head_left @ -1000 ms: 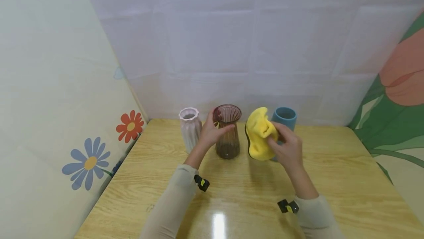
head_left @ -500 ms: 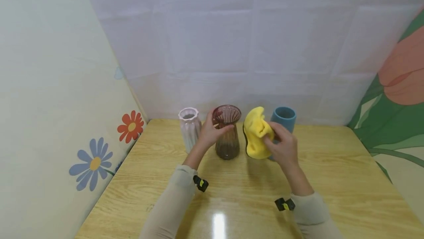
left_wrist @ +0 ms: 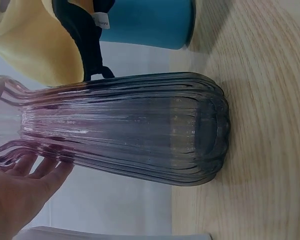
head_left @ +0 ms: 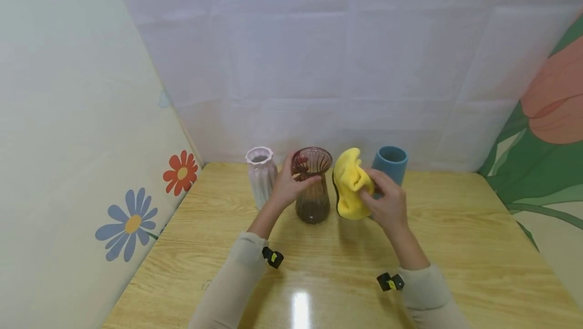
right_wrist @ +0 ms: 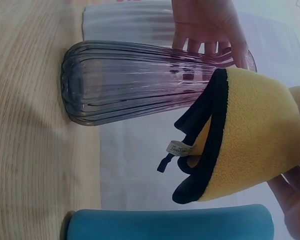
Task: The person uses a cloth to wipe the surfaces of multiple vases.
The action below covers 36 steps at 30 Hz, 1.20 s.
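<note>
Glass vase [head_left: 313,200], roughly upright near the far edge of the tabletop [head_left: 464,248]: your left hand [head_left: 287,186] grips its neck; your right hand [head_left: 389,202] pinches the cloth [head_left: 349,190] just beside it, toward the right edge.

No whole word can be read with certainty. A small white label [right_wrist: 179,148] is seen at the opening of the yellow cloth [right_wrist: 260,135], beside its black edging [right_wrist: 219,125]. Dark print is borne by this label; in the right wrist view letter-like marks are made out, but they are too small and blurred to be spelled. In the left wrist view a few dark characters are shown on the same label, by the yellow cloth's black edging, likewise too unclear to be read.
</note>
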Each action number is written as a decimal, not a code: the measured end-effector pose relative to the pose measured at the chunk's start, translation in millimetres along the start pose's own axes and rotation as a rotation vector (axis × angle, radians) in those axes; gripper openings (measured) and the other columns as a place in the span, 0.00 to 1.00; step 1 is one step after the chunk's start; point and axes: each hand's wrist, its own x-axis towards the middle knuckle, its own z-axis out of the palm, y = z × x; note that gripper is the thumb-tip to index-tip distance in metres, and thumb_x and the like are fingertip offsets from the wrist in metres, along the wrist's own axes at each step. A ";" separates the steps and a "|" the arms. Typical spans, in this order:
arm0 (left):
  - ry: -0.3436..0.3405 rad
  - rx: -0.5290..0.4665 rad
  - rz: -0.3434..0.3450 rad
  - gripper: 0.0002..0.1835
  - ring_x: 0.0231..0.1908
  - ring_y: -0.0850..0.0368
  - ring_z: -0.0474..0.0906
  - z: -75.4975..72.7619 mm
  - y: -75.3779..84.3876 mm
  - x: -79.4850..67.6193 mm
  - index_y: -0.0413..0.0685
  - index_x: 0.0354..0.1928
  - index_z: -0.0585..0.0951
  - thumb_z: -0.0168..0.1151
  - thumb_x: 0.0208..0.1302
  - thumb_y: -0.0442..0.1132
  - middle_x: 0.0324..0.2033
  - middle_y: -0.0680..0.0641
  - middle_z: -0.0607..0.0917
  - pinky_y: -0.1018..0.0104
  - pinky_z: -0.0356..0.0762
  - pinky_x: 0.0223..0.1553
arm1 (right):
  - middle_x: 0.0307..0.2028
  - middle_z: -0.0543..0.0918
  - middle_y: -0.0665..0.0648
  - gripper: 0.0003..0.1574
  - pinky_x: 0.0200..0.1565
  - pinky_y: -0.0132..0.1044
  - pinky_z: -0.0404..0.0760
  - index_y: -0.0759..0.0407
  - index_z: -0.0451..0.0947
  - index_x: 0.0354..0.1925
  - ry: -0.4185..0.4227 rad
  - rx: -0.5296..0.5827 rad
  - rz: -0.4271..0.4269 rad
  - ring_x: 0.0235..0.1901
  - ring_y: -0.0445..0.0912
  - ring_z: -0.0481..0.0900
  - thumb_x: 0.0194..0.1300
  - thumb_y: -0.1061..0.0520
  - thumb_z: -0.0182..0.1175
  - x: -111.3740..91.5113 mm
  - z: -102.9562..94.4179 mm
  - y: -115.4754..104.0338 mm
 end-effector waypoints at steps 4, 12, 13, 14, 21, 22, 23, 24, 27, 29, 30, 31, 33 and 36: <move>-0.007 -0.008 0.002 0.53 0.62 0.39 0.75 -0.1 1.3 -4.8 0.47 0.76 0.57 0.79 0.54 0.44 0.65 0.37 0.74 0.50 0.80 0.59 | 0.43 0.87 0.65 0.21 0.39 0.19 0.81 0.68 0.84 0.48 -0.011 0.000 -0.007 0.36 0.51 0.85 0.52 0.73 0.70 -1.4 0.0 0.4; -0.036 -0.021 -0.002 0.52 0.64 0.39 0.74 -0.5 7.8 -13.9 0.46 0.77 0.57 0.79 0.55 0.42 0.67 0.38 0.72 0.48 0.77 0.62 | 0.45 0.87 0.64 0.23 0.40 0.19 0.81 0.66 0.84 0.49 -0.018 -0.004 -0.010 0.36 0.53 0.85 0.52 0.73 0.71 -4.6 2.9 -0.4; -0.039 -0.022 0.003 0.52 0.64 0.39 0.74 -0.4 8.1 -14.7 0.46 0.77 0.57 0.79 0.55 0.42 0.67 0.38 0.72 0.48 0.78 0.61 | 0.46 0.87 0.64 0.24 0.40 0.19 0.81 0.66 0.84 0.49 -0.014 -0.004 -0.010 0.36 0.54 0.86 0.52 0.73 0.71 -4.9 3.7 -0.9; -0.042 -0.021 0.008 0.52 0.63 0.39 0.74 -0.5 8.4 -15.5 0.47 0.77 0.57 0.79 0.56 0.42 0.66 0.38 0.73 0.48 0.78 0.61 | 0.46 0.87 0.64 0.25 0.40 0.19 0.80 0.66 0.84 0.50 -0.010 -0.004 -0.010 0.36 0.54 0.86 0.51 0.73 0.71 -5.2 4.5 -1.2; -0.064 -0.053 0.050 0.47 0.61 0.39 0.76 -0.9 8.4 -21.9 0.48 0.73 0.60 0.78 0.56 0.38 0.62 0.38 0.75 0.48 0.79 0.59 | 0.46 0.87 0.66 0.26 0.42 0.18 0.80 0.67 0.84 0.49 0.013 0.021 -0.013 0.37 0.58 0.86 0.48 0.73 0.73 -11.4 10.4 -2.1; -0.066 -0.053 0.054 0.47 0.61 0.39 0.76 -1.0 8.3 -22.9 0.48 0.73 0.61 0.78 0.56 0.38 0.62 0.38 0.75 0.47 0.79 0.59 | 0.46 0.87 0.66 0.27 0.42 0.18 0.80 0.67 0.84 0.49 0.018 0.023 -0.016 0.37 0.59 0.86 0.48 0.74 0.73 -12.9 11.4 -1.5; -0.067 -0.050 0.056 0.46 0.61 0.38 0.76 -1.0 8.5 -23.9 0.48 0.73 0.61 0.78 0.56 0.39 0.62 0.38 0.76 0.47 0.79 0.60 | 0.46 0.87 0.67 0.27 0.43 0.18 0.80 0.68 0.84 0.49 0.022 0.028 -0.019 0.37 0.59 0.86 0.47 0.74 0.73 -14.4 12.2 -0.9; -0.069 -0.047 0.057 0.46 0.61 0.39 0.76 -0.9 8.6 -24.9 0.48 0.73 0.61 0.78 0.56 0.39 0.62 0.38 0.76 0.47 0.79 0.60 | 0.46 0.87 0.67 0.27 0.43 0.18 0.80 0.68 0.84 0.49 0.026 0.031 -0.021 0.37 0.60 0.86 0.47 0.75 0.73 -15.9 13.3 -0.1; -0.077 -0.036 0.053 0.47 0.61 0.39 0.76 -1.0 8.3 -28.3 0.49 0.73 0.61 0.79 0.55 0.41 0.62 0.40 0.76 0.46 0.79 0.60 | 0.46 0.87 0.68 0.28 0.44 0.19 0.80 0.69 0.83 0.49 0.037 0.043 -0.029 0.38 0.61 0.86 0.45 0.76 0.73 -20.4 16.8 2.2; -0.079 -0.030 0.050 0.49 0.62 0.40 0.76 -1.0 8.4 -31.0 0.48 0.74 0.60 0.79 0.55 0.43 0.62 0.40 0.76 0.46 0.78 0.60 | 0.45 0.87 0.69 0.28 0.45 0.19 0.81 0.70 0.84 0.48 0.045 0.047 -0.035 0.38 0.62 0.86 0.44 0.76 0.73 -23.0 19.1 3.0; -0.081 -0.026 0.049 0.49 0.62 0.40 0.76 -1.0 8.7 -32.6 0.48 0.74 0.59 0.79 0.55 0.43 0.63 0.41 0.76 0.45 0.78 0.60 | 0.45 0.87 0.69 0.28 0.45 0.19 0.81 0.70 0.84 0.48 0.048 0.047 -0.036 0.38 0.62 0.86 0.44 0.76 0.73 -24.1 20.1 2.6; -0.080 -0.021 0.049 0.50 0.62 0.40 0.75 -1.0 8.9 -34.1 0.47 0.75 0.59 0.79 0.55 0.43 0.63 0.41 0.76 0.45 0.78 0.60 | 0.45 0.87 0.69 0.28 0.44 0.19 0.81 0.70 0.84 0.48 0.051 0.051 -0.036 0.38 0.62 0.86 0.44 0.76 0.73 -25.1 20.8 1.9; -0.079 -0.018 0.051 0.50 0.63 0.41 0.75 -0.9 10.2 -37.2 0.48 0.75 0.59 0.79 0.55 0.44 0.63 0.42 0.77 0.44 0.77 0.61 | 0.45 0.87 0.68 0.27 0.44 0.20 0.81 0.70 0.84 0.47 0.053 0.050 -0.032 0.38 0.61 0.86 0.44 0.76 0.73 -27.0 21.9 -0.3; -0.080 -0.011 0.065 0.49 0.62 0.42 0.76 -0.8 11.5 -42.2 0.49 0.74 0.60 0.79 0.54 0.44 0.62 0.43 0.77 0.44 0.78 0.60 | 0.45 0.87 0.67 0.28 0.43 0.21 0.82 0.68 0.84 0.48 0.042 0.047 -0.026 0.39 0.61 0.86 0.45 0.75 0.73 -30.0 23.3 -3.9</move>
